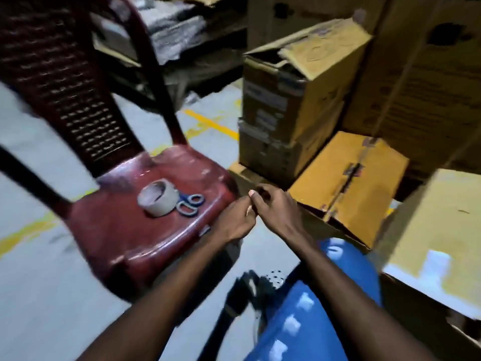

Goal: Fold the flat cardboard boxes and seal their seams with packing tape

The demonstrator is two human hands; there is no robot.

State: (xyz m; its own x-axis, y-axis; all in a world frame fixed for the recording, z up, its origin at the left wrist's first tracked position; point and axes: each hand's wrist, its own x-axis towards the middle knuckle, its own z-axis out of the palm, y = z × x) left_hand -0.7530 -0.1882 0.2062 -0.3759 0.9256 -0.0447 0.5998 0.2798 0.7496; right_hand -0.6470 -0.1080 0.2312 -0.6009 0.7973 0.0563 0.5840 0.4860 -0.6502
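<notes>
Just below the middle of the frame, the left hand (234,220) and right hand (276,204) meet, fingers curled, pinching something small and pale between them; what it is I cannot tell. The tape roll (158,198) sits with blue scissors (190,204) on the red chair (145,217), left of centre. A folded box (348,186) lies right. Taping seems between steps; next, I'd guess, reach for the roll.
</notes>
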